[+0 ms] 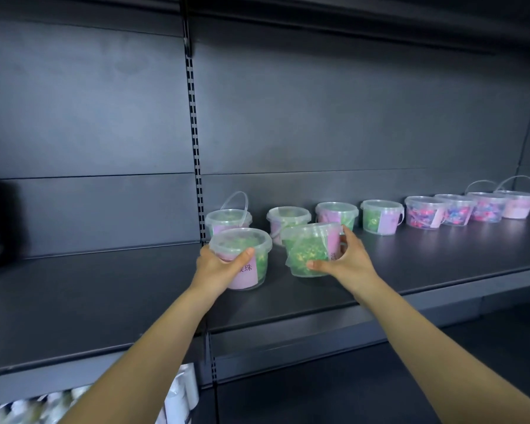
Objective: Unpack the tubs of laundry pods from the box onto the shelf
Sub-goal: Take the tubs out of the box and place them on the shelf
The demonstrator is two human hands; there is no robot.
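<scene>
Left hand [219, 266] grips green tub [242, 255], right hand [348, 258] grips tilted tub [308, 250]; back row [381, 217] beyond hands, eight shelved; box unseen.

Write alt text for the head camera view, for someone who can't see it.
The left hand holds an upright tub of green pods and the right hand a tilted tub, at a dark shelf. Eight more tubs stand in a row behind.

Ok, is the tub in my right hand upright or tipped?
Tipped. The tub gripped by the right hand has a slanted lid rim, unlike the level lids on the row of tubs behind.
</scene>
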